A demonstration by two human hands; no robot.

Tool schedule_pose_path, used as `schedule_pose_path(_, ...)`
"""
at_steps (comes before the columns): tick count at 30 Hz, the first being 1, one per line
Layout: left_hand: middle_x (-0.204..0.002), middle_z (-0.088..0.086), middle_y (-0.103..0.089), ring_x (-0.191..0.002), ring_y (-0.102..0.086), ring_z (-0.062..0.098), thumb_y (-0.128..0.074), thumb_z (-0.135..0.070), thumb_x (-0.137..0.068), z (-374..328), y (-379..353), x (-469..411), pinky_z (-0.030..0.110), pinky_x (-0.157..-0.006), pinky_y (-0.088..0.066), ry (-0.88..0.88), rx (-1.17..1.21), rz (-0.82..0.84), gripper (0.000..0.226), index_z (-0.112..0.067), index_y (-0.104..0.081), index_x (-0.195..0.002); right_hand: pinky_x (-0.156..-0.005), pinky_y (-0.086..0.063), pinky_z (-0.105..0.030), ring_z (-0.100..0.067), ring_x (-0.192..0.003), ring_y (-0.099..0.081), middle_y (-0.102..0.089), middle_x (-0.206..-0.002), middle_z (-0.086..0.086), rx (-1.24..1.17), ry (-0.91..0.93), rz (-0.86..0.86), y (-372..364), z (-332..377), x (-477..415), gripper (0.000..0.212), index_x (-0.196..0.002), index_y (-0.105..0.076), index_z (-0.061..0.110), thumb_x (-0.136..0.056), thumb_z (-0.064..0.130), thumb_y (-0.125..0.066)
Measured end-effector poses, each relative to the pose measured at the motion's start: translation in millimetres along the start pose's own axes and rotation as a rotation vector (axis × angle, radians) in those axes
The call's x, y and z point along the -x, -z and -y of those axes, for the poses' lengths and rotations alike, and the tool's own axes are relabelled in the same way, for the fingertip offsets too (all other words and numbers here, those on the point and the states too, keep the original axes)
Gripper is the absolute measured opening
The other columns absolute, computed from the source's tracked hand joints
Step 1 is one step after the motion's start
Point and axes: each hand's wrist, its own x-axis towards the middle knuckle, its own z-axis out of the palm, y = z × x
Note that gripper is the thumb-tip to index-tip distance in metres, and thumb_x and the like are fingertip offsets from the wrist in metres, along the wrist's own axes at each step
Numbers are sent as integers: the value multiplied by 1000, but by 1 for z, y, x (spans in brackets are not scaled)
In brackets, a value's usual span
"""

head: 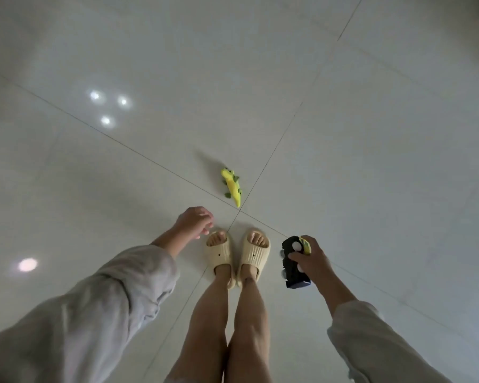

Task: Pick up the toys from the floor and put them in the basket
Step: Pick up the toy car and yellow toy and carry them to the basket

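1. We look straight down at a pale, glossy tiled floor (371, 161), with dark grout lines crossing just ahead of our feet.
2. Our right hand (311, 257) is closed around a dark, blocky toy vehicle (292, 262); its white wheels show, and a small yellow piece sits at its top end beside our fingers.
3. That toy is held in the air, to the right of our right slipper and clear of the floor.
4. Our left hand (195, 221) holds nothing: the fingers are loosely curled and slightly spread, hanging just left of the left slipper's toe.
5. A yellow and green crocodile toy (231, 186) lies flat on the floor ahead of our feet, its tail end close to the spot where the grout lines meet.
6. It is apart from both hands, nearer to the left one.
7. We wear cream slippers (237, 255), side by side, with bare legs above them.
8. Both arms are in loose light grey sleeves (108, 299).
9. Round light reflections (105, 109) shine on the tiles at left.
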Motion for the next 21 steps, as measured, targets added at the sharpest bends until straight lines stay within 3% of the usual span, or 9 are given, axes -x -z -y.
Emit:
schedule_pose_path(2, -101, 15, -68, -71, -59, 19, -50, -13, -86, 6, -20, -57, 23, -53, -43, 29, -31, -26, 12, -16, -59, -94, -87, -47, -36, -33, -108, -56, -58, -120, -13, 62, 17, 21, -17, 3, -56, 57, -134, -44, 25, -81, 15, -63)
schedule_pose_path(3, -103, 16, -69, -72, -59, 21, -49, -13, -84, 9, -29, -85, 23, -53, -43, 44, -42, -48, 24, -16, -57, -106, -81, -43, -32, -31, -103, -55, -58, -118, -12, 84, 32, 32, -25, 5, -83, 57, -134, -43, 25, -81, 16, -64)
schedule_pose_path(5, -92, 12, -66, -69, -59, 24, -46, -14, -80, 13, -44, -140, 25, -55, -47, 57, -79, -57, 47, -24, -45, -126, -77, -38, -28, -26, -94, -52, -55, -110, -8, 102, 63, 47, -40, 7, -137, 58, -134, -44, 27, -81, 16, -65)
schedule_pose_path(7, -86, 9, -62, -79, -62, 28, -45, -17, -78, 16, -62, -192, 31, -61, -53, 37, -120, -48, 57, -30, -36, -133, -77, -39, -30, -27, -95, -53, -56, -109, -7, 88, 79, 44, -52, 5, -188, 58, -133, -44, 28, -81, 17, -65)
schedule_pose_path(10, -108, 20, -63, -101, -62, 37, -49, -19, -80, 19, -86, -263, 34, -72, -52, -52, -195, -73, 55, -27, -36, -133, -87, -47, -38, -34, -106, -58, -61, -117, -12, 54, 54, 20, -67, -7, -252, 57, -132, -44, 30, -81, 17, -66)
schedule_pose_path(13, -118, 24, -55, -97, -60, 37, -53, -21, -80, 16, -108, -321, 21, -52, -46, -101, -242, -45, 57, -31, -37, -133, -97, -48, -46, -35, -109, -59, -64, -118, -14, 34, 20, -12, -74, -26, -298, 56, -129, -45, 32, -80, 17, -67)
schedule_pose_path(15, -122, 23, -52, -103, -57, 38, -54, -22, -80, 14, -119, -349, 22, -60, -47, -132, -286, -33, 56, -32, -38, -133, -97, -48, -47, -34, -108, -60, -65, -117, -14, 12, -7, -22, -76, -39, -318, 55, -128, -45, 33, -80, 16, -67)
schedule_pose_path(18, -105, 18, -57, -112, -53, 35, -56, -19, -80, 11, -126, -360, 34, -82, -46, -171, -348, -90, 41, -19, -50, -120, -96, -50, -46, -34, -106, -61, -65, -116, -14, 1, -26, -37, -75, -49, -330, 54, -126, -46, 33, -80, 14, -66)
schedule_pose_path(21, -84, 12, -52, -91, -56, 32, -57, -17, -75, 17, -116, -331, 31, -70, -44, -181, -277, -144, 30, -15, -53, -105, -87, -50, -37, -31, -101, -61, -64, -114, -10, 24, -16, -60, -69, -44, -310, 55, -128, -46, 32, -80, 15, -66)
